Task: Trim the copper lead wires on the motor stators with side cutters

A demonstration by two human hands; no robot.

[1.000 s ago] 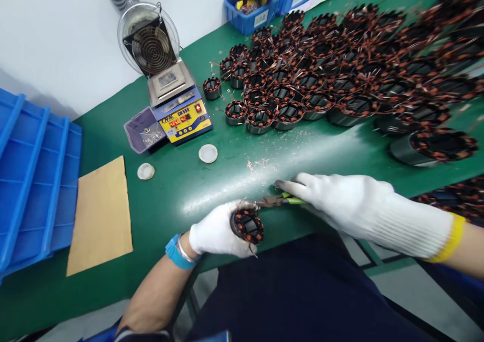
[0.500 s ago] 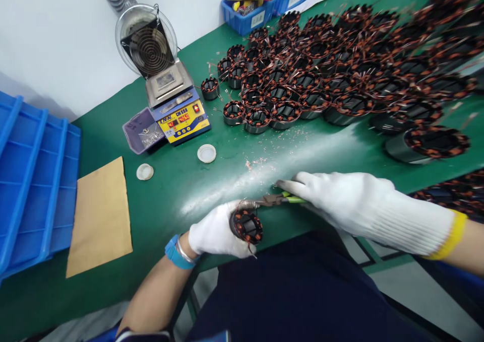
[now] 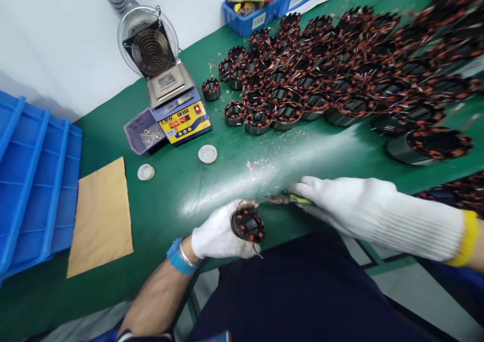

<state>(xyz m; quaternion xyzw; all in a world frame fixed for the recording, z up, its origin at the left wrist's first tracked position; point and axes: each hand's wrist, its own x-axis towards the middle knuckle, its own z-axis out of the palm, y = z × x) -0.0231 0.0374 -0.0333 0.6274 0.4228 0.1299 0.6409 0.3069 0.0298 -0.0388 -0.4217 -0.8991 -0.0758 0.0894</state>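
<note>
My left hand (image 3: 216, 233), in a white glove, is closed around a small motor stator (image 3: 248, 225) wound with copper wire, held at the near edge of the green table (image 3: 181, 191). My right hand (image 3: 340, 201), also gloved, grips small pliers (image 3: 287, 199) with green handles. The plier tips point left, a short way to the right of the stator's wire ends.
Many more copper-wound stators (image 3: 302, 80) crowd the table's right and far side. A yellow and blue solder pot station (image 3: 181, 118) with a fume fan (image 3: 149, 42) stands at the back. Two white caps (image 3: 207, 153), a brown card (image 3: 101, 216) and blue trays (image 3: 34, 176) lie left.
My right hand has drawn the pliers a little to the right, away from the stator. My left hand and the stator have hardly moved.
</note>
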